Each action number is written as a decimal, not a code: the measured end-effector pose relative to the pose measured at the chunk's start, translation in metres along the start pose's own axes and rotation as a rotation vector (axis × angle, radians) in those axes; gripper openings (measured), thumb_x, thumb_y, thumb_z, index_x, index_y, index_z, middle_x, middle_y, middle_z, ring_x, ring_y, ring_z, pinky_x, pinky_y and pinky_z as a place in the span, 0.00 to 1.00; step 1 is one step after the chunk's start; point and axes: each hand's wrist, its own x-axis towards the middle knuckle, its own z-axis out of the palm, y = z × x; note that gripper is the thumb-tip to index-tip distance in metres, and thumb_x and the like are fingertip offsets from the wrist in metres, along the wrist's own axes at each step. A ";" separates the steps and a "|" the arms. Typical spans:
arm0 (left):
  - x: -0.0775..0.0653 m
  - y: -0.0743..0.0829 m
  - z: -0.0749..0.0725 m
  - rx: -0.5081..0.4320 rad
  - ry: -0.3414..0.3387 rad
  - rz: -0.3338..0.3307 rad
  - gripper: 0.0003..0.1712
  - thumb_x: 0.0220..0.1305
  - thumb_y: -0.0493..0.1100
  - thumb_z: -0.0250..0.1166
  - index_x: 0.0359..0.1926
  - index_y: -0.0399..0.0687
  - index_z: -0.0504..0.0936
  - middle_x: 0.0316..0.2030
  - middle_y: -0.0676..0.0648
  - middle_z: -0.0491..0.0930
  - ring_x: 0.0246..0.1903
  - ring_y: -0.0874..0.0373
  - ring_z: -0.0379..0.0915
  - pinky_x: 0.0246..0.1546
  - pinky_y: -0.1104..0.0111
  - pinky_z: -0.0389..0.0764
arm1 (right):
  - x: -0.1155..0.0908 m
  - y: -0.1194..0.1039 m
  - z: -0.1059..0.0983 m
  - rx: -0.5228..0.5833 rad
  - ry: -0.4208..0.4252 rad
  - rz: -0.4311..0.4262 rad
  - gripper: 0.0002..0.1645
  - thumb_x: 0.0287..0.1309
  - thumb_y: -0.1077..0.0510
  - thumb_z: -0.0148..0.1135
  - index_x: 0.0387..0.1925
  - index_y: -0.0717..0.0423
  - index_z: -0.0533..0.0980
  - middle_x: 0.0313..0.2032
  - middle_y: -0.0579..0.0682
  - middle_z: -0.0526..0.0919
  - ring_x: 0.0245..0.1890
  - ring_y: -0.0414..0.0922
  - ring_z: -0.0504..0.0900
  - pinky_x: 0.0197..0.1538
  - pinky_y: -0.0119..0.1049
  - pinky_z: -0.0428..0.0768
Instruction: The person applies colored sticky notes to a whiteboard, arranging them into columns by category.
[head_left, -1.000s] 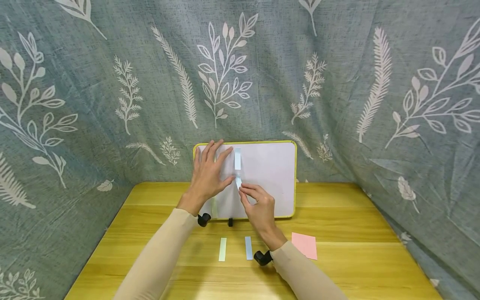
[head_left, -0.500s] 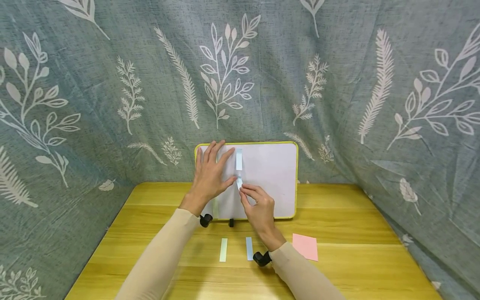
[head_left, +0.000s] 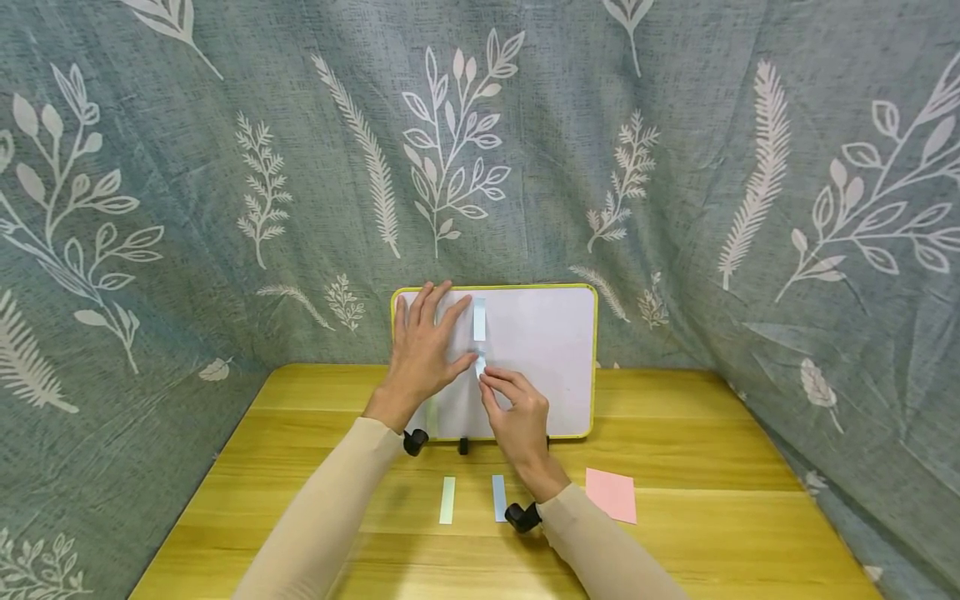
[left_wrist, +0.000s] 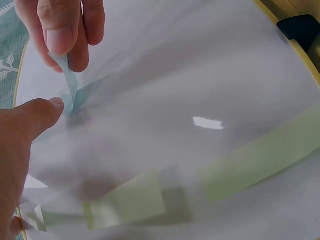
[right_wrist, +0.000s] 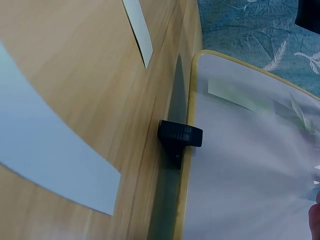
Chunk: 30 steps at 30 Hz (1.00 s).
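A yellow-edged whiteboard (head_left: 551,350) stands upright on the table. My left hand (head_left: 420,354) rests against its left part with fingers spread; the thumb touches the upper end of a light blue paper strip (head_left: 480,367). Thumb and fingertips of my right hand (head_left: 522,417) pinch that strip's lower end. In the left wrist view, the strip (left_wrist: 73,85) bends away from the board between the left thumb and the right fingers. Directly above it, another light blue strip (head_left: 479,319) is on the board. Green strips (left_wrist: 260,160) run along the board's left part, mostly behind my left hand in the head view.
On the wooden table in front lie a pale green strip (head_left: 447,500), a blue strip (head_left: 499,498) and a pink square of paper (head_left: 611,495). Black supports (right_wrist: 180,134) hold the board's lower edge. A patterned curtain (head_left: 480,167) hangs close behind the board.
The head view has shifted slightly. Both hands keep their places at the board, the right one still pinching the light blue strip.
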 end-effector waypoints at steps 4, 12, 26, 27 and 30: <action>0.001 0.002 0.001 0.008 0.000 -0.007 0.58 0.64 0.66 0.88 0.89 0.61 0.72 0.91 0.42 0.61 0.92 0.36 0.54 0.90 0.24 0.53 | 0.000 0.000 0.002 -0.003 0.001 0.008 0.07 0.66 0.71 0.83 0.46 0.65 0.96 0.49 0.60 0.98 0.51 0.57 0.99 0.53 0.49 0.97; 0.000 0.001 0.008 0.011 0.022 -0.012 0.60 0.62 0.65 0.90 0.89 0.61 0.71 0.91 0.41 0.61 0.93 0.36 0.53 0.91 0.24 0.52 | 0.000 0.000 0.004 -0.014 -0.015 0.025 0.08 0.67 0.70 0.83 0.46 0.65 0.96 0.50 0.59 0.98 0.51 0.57 0.99 0.54 0.49 0.97; -0.002 0.001 0.012 0.020 0.019 -0.019 0.60 0.65 0.67 0.87 0.91 0.63 0.68 0.93 0.42 0.59 0.94 0.37 0.49 0.92 0.26 0.48 | -0.003 0.000 0.003 -0.007 0.008 -0.010 0.08 0.67 0.70 0.83 0.47 0.65 0.96 0.49 0.60 0.97 0.50 0.57 0.99 0.53 0.49 0.97; -0.001 0.001 0.012 0.018 0.023 -0.017 0.60 0.65 0.67 0.87 0.91 0.63 0.69 0.92 0.42 0.59 0.94 0.37 0.49 0.92 0.26 0.49 | -0.003 0.001 0.004 -0.003 0.023 -0.021 0.08 0.66 0.71 0.83 0.46 0.65 0.96 0.49 0.60 0.97 0.49 0.57 0.99 0.52 0.49 0.97; -0.002 0.001 0.011 0.006 0.038 -0.015 0.59 0.65 0.67 0.88 0.90 0.63 0.70 0.92 0.42 0.60 0.93 0.37 0.51 0.92 0.25 0.50 | -0.004 0.002 0.005 0.013 0.052 -0.047 0.09 0.66 0.72 0.83 0.46 0.66 0.96 0.48 0.61 0.97 0.48 0.57 0.99 0.51 0.50 0.97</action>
